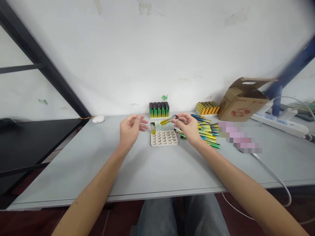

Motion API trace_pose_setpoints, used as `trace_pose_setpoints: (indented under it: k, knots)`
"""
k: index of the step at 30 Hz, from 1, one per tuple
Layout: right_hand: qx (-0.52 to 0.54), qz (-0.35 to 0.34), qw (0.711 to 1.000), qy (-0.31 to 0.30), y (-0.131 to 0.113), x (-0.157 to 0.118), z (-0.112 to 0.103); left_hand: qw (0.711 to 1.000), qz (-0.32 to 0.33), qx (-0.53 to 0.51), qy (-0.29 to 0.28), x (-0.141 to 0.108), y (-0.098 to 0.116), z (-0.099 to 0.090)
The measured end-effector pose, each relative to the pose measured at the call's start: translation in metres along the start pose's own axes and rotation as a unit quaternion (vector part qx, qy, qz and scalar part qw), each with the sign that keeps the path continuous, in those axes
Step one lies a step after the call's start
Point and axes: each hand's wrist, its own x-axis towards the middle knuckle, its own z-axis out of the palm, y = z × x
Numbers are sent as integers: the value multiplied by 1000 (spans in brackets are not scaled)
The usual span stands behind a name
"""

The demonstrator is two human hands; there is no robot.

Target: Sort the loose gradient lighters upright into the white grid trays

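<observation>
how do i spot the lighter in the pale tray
On the grey table, near the middle, lies a pale rectangular tray with rows of holes. At its far left corner stands a black-topped silver-and-yellow lighter, alone in that tray.

Soft light, faint shadows, stretched edges

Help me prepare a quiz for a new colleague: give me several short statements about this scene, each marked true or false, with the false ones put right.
1. The right hand holds a lighter. True.
2. The left hand grips the white case. False: the left hand holds nothing, and the white case lies apart from it.
3. A single upright lighter stands in the pale tray. True.
4. The cardboard box is left of that tray. False: the cardboard box is to its right.
5. Black-topped lighters stand in rows near the wall. True.
</observation>
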Motion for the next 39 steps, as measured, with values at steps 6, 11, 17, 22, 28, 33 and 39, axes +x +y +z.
trace_pose_setpoints:
  k: [6, 11, 17, 22, 28, 33, 39]
  knots:
    - [-112, -33, 991, -58, 15, -6, 13, 984, 69, 159, 45, 7, -34, 0]
    - [-158, -52, 983, -77, 21, -6, 15, 954, 50, 270, -121, 9, -53, 0]
    - [-283, -158, 941, -98, 19, -4, 22, 922, 28, 317, -220, 8, -58, -4]
    - [-389, -225, 883, -136, 18, -7, 29, 909, 51, 341, -233, 11, -60, -7]
    - [-393, -249, 868, -171, 13, -4, 16, 881, 72, 341, -321, 10, -54, -12]
    - [-466, -247, 839, -129, 5, 12, -20, 875, 80, 351, -325, 10, -54, -11]
    - [-620, -157, 761, -112, -2, 31, -64, 871, 72, 388, -292, 8, -56, -10]
